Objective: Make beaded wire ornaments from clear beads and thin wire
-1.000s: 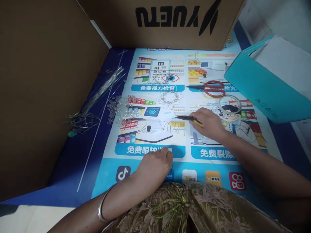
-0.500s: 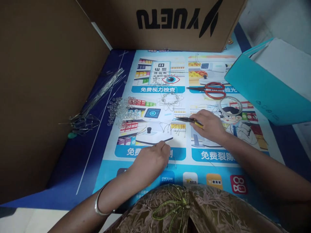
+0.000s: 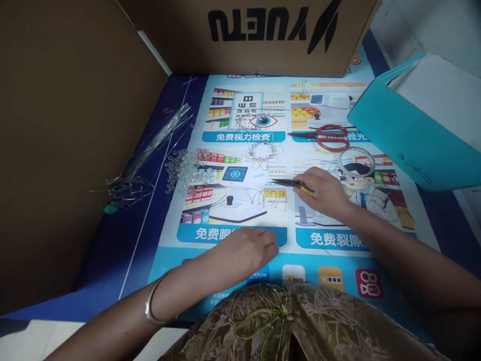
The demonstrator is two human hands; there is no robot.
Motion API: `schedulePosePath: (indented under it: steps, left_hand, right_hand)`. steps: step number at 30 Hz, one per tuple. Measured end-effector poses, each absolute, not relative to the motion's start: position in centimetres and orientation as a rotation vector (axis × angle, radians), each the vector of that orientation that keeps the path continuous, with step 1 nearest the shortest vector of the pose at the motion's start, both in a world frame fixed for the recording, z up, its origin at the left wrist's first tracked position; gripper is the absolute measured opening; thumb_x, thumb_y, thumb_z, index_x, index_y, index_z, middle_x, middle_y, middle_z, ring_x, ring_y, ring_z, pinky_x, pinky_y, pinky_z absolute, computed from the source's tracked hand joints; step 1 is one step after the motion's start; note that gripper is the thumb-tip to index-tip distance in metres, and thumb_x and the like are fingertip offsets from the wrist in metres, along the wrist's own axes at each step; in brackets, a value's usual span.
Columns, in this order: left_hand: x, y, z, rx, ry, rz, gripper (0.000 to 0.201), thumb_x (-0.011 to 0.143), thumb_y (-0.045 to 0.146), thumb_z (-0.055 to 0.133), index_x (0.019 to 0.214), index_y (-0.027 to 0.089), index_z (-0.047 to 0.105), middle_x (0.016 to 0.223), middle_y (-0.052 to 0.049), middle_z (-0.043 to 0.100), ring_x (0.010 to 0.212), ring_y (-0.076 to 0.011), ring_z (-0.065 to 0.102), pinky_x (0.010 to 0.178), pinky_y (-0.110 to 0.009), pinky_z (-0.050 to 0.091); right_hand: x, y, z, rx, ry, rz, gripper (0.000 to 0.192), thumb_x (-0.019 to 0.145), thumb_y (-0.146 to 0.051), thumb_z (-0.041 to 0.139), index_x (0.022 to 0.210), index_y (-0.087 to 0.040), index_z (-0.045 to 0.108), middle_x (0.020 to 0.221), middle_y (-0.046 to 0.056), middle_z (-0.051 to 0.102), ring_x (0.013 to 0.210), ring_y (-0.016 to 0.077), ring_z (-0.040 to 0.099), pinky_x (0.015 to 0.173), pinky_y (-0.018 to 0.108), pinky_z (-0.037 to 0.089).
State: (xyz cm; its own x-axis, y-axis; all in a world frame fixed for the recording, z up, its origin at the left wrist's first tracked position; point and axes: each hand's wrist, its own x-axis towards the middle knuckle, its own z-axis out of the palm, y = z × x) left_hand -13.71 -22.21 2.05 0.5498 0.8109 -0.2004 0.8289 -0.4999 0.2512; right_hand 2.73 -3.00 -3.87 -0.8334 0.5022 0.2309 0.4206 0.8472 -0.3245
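Note:
My right hand [image 3: 323,193] is wrapped round the yellow-and-black handles of a pair of needle-nose pliers [image 3: 287,183], whose dark jaws point left over the printed sheet. My left hand [image 3: 253,250] rests low on the sheet, palm down with fingers bent together; whatever is between the fingertips is hidden. Several short bent wires [image 3: 267,196] lie between the hands. Beyond them is a ring of clear beads on wire [image 3: 263,151]. A heap of loose clear beads [image 3: 188,170] lies to the left of it.
Red-handled scissors [image 3: 332,137] and a roll of clear tape [image 3: 356,161] lie beyond my right hand. A bundle of wires [image 3: 161,135] lies at the left. Cardboard walls [image 3: 188,50] stand behind and left; a turquoise box [image 3: 406,135] stands right.
My left hand has moved slightly right and towards me, and its fingers now cover the spot where a small wire showed. My right hand keeps the pliers almost still.

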Motion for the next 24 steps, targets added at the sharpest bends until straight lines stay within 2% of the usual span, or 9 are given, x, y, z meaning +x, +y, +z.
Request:
schedulePosePath:
  steps: [7,12,14,18,24]
  left_hand:
    - [-13.4,-20.8,2.2,2.766,0.957,-0.006,0.013,0.074,0.003,0.050,0.069,0.015,0.055,0.068,-0.006,0.054,0.062,-0.0175,0.049,0.050,-0.031,0.032]
    - [-12.8,-20.0,2.1,2.798,0.804,-0.165,0.013,0.059,0.008,0.063,0.064,0.015,0.053,0.066,-0.007,0.053,0.060,-0.0196,0.048,0.045,-0.033,0.030]
    - [-13.0,-19.8,1.9,2.800,0.832,-0.144,0.012,0.063,0.008,0.061,0.066,0.015,0.052,0.067,-0.006,0.052,0.060,-0.0190,0.049,0.046,-0.032,0.032]
    - [-14.0,-19.1,2.0,2.721,1.075,-0.034,0.011,0.078,0.006,0.045,0.079,0.015,0.051,0.073,-0.006,0.056,0.063,-0.0173,0.052,0.052,-0.030,0.036]
    - [-14.9,-16.4,2.9,2.056,1.515,0.376,0.007,0.085,0.017,0.037,0.088,0.018,0.043,0.070,0.001,0.055,0.056,-0.0111,0.049,0.050,-0.022,0.033]
  right_hand:
    - [2.8,-3.0,-3.9,-0.716,-2.722,0.373,0.031,0.081,-0.034,0.048,0.106,-0.020,0.058,0.097,0.007,0.057,0.092,0.0216,0.051,0.080,0.033,0.041]
    - [2.9,-3.0,-4.1,-0.727,-2.711,0.406,0.030,0.080,-0.034,0.049,0.106,-0.020,0.058,0.097,0.007,0.056,0.093,0.0214,0.051,0.081,0.033,0.041]
    - [3.0,-2.9,-4.2,-0.729,-2.694,0.449,0.029,0.080,-0.033,0.049,0.106,-0.021,0.058,0.097,0.007,0.057,0.092,0.0213,0.051,0.080,0.033,0.040]
    - [3.0,-2.8,-3.7,-0.760,-2.575,0.651,0.028,0.080,-0.032,0.051,0.105,-0.021,0.058,0.097,0.006,0.057,0.090,0.0200,0.052,0.078,0.031,0.041]
    - [2.7,-3.8,-1.3,-0.821,-2.277,1.318,0.015,0.081,-0.033,0.051,0.085,-0.019,0.056,0.078,0.000,0.056,0.074,0.0139,0.052,0.068,0.026,0.040]
